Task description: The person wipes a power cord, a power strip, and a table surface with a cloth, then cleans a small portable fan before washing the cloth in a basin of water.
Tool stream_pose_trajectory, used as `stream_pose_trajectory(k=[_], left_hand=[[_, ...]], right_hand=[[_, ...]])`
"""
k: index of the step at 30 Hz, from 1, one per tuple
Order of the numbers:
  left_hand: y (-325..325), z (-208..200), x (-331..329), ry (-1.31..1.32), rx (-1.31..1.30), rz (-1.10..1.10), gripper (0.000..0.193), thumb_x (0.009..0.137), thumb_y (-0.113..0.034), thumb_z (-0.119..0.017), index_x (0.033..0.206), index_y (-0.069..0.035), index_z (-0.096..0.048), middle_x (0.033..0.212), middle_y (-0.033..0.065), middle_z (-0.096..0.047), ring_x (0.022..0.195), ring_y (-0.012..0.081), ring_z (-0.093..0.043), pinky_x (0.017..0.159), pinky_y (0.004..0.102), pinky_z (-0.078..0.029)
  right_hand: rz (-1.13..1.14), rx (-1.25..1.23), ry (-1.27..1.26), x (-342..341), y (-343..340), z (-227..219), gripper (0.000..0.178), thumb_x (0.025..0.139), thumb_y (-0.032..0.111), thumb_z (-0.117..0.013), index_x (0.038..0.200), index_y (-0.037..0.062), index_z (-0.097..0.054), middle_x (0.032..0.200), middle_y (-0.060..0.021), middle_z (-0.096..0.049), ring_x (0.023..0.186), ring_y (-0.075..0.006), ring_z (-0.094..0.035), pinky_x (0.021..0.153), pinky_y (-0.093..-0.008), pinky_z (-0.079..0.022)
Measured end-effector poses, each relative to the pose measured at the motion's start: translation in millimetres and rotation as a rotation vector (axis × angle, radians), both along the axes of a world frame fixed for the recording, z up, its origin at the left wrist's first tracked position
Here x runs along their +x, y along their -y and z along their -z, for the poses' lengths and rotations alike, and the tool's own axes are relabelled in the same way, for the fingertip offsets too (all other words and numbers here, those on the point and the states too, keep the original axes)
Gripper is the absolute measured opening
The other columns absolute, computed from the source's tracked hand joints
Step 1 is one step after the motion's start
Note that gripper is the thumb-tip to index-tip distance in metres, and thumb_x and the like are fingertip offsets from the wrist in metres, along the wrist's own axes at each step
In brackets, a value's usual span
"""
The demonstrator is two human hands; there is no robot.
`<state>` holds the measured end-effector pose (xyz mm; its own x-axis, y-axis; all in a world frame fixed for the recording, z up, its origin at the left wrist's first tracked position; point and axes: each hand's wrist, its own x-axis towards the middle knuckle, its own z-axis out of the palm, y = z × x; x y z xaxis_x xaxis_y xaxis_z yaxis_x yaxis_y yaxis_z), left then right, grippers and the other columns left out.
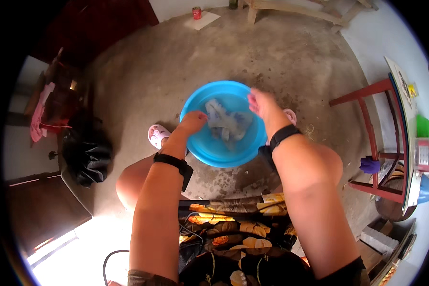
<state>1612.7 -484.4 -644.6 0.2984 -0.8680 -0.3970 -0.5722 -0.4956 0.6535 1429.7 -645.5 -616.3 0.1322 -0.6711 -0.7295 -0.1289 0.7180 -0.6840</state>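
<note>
A round blue plastic basin point(202, 148) stands on the concrete floor between my feet. Inside it lies a wet, pale grey-white cloth point(226, 123), bunched and stretched across the middle. My left hand point(194, 119) grips the cloth's left end at the basin's left side. At the basin's upper right rim, my right hand point(260, 103) is closed on the cloth's other end. Both wrists wear black bands. Whether water stands in the basin I cannot tell.
A red metal-framed table point(376, 138) with jars and a green item stands at the right. A black bag point(86, 152) and dark furniture sit at the left. A red can point(196, 13) and wooden frame lie at the far end. My feet wear pink-white sandals.
</note>
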Motion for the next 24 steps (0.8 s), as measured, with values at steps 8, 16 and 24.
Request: stream_pose_trajectory(k=[8, 16, 24], left_hand=[[-6, 96, -5, -0.112, 0.153, -0.104, 0.026, 0.074, -0.027, -0.056, 0.090, -0.007, -0.061, 0.089, 0.0125, -0.061, 0.085, 0.0259, -0.057, 0.074, 0.0354, -0.045], [-14, 184, -45, -0.320, 0.224, -0.214, 0.030, 0.074, -0.029, -0.057, 0.095, -0.008, -0.060, 0.095, 0.0134, -0.060, 0.089, 0.0263, -0.056, 0.078, 0.0353, -0.043], [-15, 174, -101, -1.068, 0.502, -0.732, 0.059, 0.085, -0.036, -0.047, 0.134, -0.016, -0.021, 0.141, 0.0101, -0.012, 0.123, 0.0328, -0.026, 0.087, 0.0486, -0.037]], right_hand=[[-0.102, 0.239, -0.207, -18, -50, 139, 0.028, 0.079, 0.026, -0.057, 0.101, 0.0076, -0.053, 0.092, -0.0071, -0.053, 0.077, -0.0168, -0.052, 0.063, -0.0341, -0.045], [-0.891, -0.372, -0.749, -13, -59, 200, 0.071, 0.073, 0.027, -0.062, 0.132, 0.0128, -0.024, 0.129, -0.0198, -0.032, 0.117, -0.0334, -0.033, 0.090, -0.0449, -0.034], [-0.973, -0.577, -0.659, -37, -84, 244, 0.069, 0.074, 0.024, -0.061, 0.131, 0.0100, -0.023, 0.117, -0.0235, -0.044, 0.102, -0.0319, -0.048, 0.087, -0.0415, -0.038]])
